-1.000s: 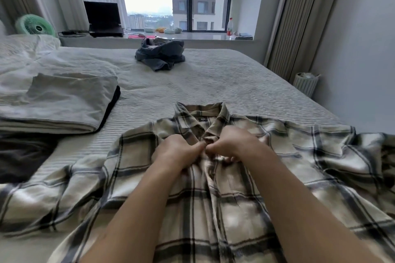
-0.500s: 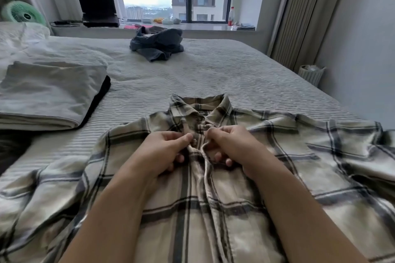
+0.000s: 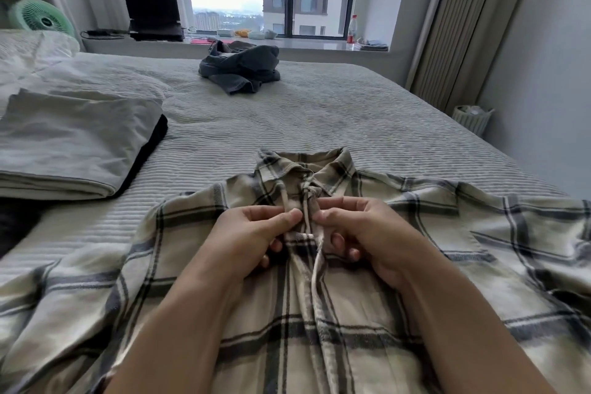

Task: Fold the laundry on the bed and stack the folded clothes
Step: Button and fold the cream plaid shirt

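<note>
A cream and grey plaid shirt (image 3: 431, 265) lies spread front-up on the bed (image 3: 319, 125), collar pointing away from me. My left hand (image 3: 252, 233) pinches the left edge of the button placket just below the collar. My right hand (image 3: 361, 233) pinches the right edge opposite it, thumbs nearly touching. A stack of folded clothes (image 3: 70, 144), grey on top and black beneath, sits at the left. A crumpled dark grey garment (image 3: 240, 69) lies at the bed's far side.
A windowsill (image 3: 303, 43) behind the bed holds a laptop (image 3: 150, 13), a bottle (image 3: 352, 29) and small items. A green fan (image 3: 41, 17) stands far left. A white bin (image 3: 471, 118) sits on the floor to the right of the bed.
Both hands stayed at the placket below the collar, shifting slightly down it; their fingers have loosened from tight fists to a pinch with thumbs on top.
</note>
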